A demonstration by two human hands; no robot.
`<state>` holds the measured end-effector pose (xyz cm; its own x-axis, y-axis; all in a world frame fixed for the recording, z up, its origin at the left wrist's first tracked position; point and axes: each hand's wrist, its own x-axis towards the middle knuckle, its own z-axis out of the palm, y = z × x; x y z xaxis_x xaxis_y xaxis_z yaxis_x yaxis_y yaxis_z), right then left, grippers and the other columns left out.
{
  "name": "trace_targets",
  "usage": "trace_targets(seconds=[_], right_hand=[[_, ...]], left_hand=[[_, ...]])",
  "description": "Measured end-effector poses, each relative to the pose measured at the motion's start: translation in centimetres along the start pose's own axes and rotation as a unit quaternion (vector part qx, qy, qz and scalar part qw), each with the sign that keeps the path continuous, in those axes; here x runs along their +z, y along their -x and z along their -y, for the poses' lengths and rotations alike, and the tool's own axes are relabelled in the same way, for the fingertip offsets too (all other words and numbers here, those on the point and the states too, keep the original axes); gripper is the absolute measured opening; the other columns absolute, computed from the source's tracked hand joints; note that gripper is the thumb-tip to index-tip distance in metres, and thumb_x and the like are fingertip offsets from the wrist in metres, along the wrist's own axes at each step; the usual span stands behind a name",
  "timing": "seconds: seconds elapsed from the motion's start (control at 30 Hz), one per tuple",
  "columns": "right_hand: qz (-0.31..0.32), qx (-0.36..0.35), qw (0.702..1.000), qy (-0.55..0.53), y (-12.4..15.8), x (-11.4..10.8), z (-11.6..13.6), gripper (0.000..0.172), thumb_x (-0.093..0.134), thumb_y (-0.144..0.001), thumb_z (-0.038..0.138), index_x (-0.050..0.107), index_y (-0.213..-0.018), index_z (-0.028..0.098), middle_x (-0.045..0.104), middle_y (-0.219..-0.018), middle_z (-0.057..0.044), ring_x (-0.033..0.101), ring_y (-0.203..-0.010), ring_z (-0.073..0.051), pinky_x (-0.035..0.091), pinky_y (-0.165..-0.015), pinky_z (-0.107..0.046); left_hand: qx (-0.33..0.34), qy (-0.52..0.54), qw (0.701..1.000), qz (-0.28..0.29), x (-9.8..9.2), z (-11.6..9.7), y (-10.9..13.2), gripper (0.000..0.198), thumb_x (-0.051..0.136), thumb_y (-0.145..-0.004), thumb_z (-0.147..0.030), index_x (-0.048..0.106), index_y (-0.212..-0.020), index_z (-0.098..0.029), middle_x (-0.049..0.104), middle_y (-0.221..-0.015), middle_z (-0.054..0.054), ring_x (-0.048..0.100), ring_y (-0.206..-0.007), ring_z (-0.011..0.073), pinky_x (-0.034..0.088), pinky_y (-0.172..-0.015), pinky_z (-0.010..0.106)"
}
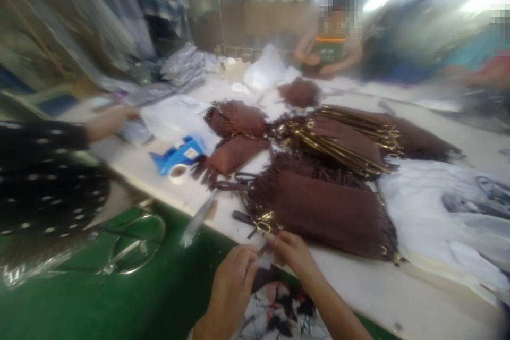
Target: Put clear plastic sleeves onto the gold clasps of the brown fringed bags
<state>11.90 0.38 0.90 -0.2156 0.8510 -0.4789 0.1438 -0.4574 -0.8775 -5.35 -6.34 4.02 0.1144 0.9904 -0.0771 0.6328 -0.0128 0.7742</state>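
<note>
At the table's front edge both my hands are close together with fingers pinched. My left hand (235,273) is shut on the end of a thin dark brown strap (263,249). On the same strap, just to the right, my right hand (295,255) is closed, its fingertips beside a gold metal clasp (263,226). That clasp lies by the left end of a brown fringed bag (326,207), which rests flat before me. Blur and my fingers hide the strap's details.
More brown bags with gold-coloured metal trim (342,138) are heaped behind. Left of them lie a blue tape dispenser (179,155), a tape roll (178,172) and white plastic sheets (179,117). A co-worker's dotted sleeve (43,135) reaches in at left; another person (330,53) sits across the table.
</note>
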Motion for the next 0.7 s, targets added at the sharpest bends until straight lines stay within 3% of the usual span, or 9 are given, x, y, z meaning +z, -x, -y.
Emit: trace_targets(seconds=[0.27, 0.47, 0.57, 0.7], right_hand=[[0.014, 0.013, 0.999, -0.035, -0.1, -0.2, -0.5, 0.048, 0.068, -0.068, 0.061, 0.055, -0.069, 0.015, 0.062, -0.061, -0.001, 0.057, -0.051, -0.012, 0.043, -0.047, -0.022], [0.047, 0.011, 0.997, -0.059, -0.1, -0.1, -0.8, 0.051, 0.072, -0.065, 0.053, 0.059, -0.095, 0.014, 0.06, -0.063, 0.002, 0.055, -0.047, -0.011, 0.037, -0.041, -0.02], [0.05, 0.015, 0.997, -0.065, 0.1, 0.0, -1.0, 0.05, 0.073, -0.067, 0.049, 0.058, -0.1, 0.014, 0.057, -0.061, 0.004, 0.053, -0.046, -0.009, 0.034, -0.041, -0.018], [0.049, 0.023, 0.995, -0.083, 0.4, 0.0, -0.9, 0.049, 0.073, -0.067, 0.046, 0.057, -0.102, 0.015, 0.059, -0.064, 0.004, 0.05, -0.045, -0.008, 0.031, -0.04, -0.018]], left_hand=[[0.073, -0.124, 0.989, -0.018, 1.7, -0.1, 0.5, 0.02, 0.036, -0.094, -0.021, 0.056, -0.09, -0.022, 0.061, -0.092, 0.004, 0.059, -0.088, 0.0199, 0.051, -0.078, 0.036], [0.103, -0.182, 0.973, -0.093, 2.9, 1.9, 0.9, 0.017, 0.041, -0.091, -0.019, 0.058, -0.093, -0.021, 0.054, -0.128, 0.01, 0.057, -0.113, 0.024, 0.052, -0.092, 0.041], [0.073, -0.141, 0.986, -0.053, 2.9, 1.5, 1.0, 0.017, 0.043, -0.091, -0.019, 0.059, -0.095, -0.022, 0.056, -0.128, 0.009, 0.059, -0.111, 0.0223, 0.051, -0.093, 0.039], [0.022, 0.005, 1.0, 0.017, 2.3, 0.1, 0.8, 0.015, 0.044, -0.092, -0.021, 0.058, -0.089, -0.021, 0.062, -0.109, 0.006, 0.06, -0.099, 0.0176, 0.048, -0.087, 0.031]])
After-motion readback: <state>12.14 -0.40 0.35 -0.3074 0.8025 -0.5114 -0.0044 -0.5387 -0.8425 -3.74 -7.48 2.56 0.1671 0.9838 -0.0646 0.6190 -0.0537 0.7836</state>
